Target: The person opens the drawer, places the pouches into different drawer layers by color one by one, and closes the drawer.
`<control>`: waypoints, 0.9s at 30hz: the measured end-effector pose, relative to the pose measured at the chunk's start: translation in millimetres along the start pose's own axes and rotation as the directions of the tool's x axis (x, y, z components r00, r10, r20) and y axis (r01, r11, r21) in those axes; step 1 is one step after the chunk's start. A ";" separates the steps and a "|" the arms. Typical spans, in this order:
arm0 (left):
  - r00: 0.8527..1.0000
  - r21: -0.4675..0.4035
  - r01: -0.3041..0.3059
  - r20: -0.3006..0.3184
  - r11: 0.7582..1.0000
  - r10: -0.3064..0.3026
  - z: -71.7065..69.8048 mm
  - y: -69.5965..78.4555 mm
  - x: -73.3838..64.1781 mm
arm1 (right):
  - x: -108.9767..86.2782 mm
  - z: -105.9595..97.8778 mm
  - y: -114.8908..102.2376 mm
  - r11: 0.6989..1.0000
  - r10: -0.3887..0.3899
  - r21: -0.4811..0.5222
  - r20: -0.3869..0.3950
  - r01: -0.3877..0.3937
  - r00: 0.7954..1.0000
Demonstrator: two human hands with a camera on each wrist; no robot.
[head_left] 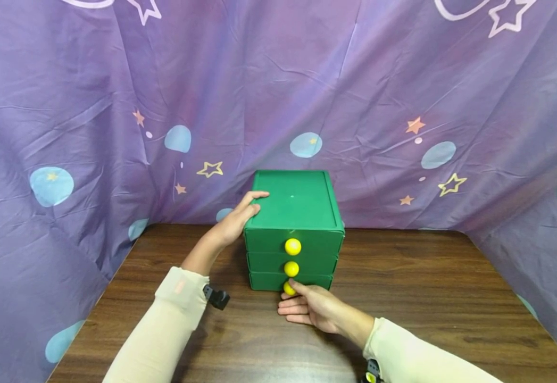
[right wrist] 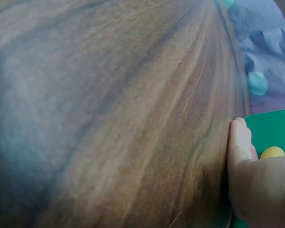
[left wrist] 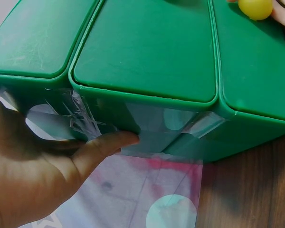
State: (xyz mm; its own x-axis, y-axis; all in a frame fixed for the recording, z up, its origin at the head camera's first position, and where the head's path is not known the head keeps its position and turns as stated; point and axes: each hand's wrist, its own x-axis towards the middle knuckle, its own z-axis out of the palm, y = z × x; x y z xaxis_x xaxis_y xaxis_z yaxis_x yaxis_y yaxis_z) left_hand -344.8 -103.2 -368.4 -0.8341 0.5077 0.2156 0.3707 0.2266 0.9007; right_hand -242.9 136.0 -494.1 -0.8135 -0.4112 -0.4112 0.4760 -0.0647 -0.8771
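A green three-drawer cabinet point(head_left: 293, 199) stands on the table, its drawer fronts facing me and flush in the head view. Each drawer has a round yellow knob; the top knob point(head_left: 293, 246) and middle knob point(head_left: 291, 268) are untouched. My right hand point(head_left: 323, 308) pinches the bottom knob point(head_left: 289, 289) between thumb and index finger, the other fingers extended below it. My left hand point(head_left: 237, 219) rests against the cabinet's left side, with fingers reaching over its top edge. In the left wrist view, the left thumb point(left wrist: 111, 143) lies along the side wall, near clear tape point(left wrist: 204, 124).
The dark wooden table point(head_left: 417, 303) extends around the cabinet. Behind it and at both sides hangs a purple curtain point(head_left: 268, 80) printed with stars and blue spots, close to the cabinet's back.
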 end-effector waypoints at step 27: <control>1.000 -0.003 -0.031 -0.004 1.000 0.031 -0.6 -1.2 0.9 | -6.1 4.4 5.6 0.999 -0.023 0.036 -0.016 0.024 1.000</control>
State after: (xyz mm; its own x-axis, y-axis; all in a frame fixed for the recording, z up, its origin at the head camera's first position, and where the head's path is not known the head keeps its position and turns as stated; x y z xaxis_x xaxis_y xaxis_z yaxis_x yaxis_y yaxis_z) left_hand -346.2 -103.5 -369.0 -0.8236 0.5115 0.2450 0.3953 0.2079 0.8947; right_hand -233.8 134.1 -495.4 -0.8297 -0.3950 -0.3944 0.4681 -0.1074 -0.8771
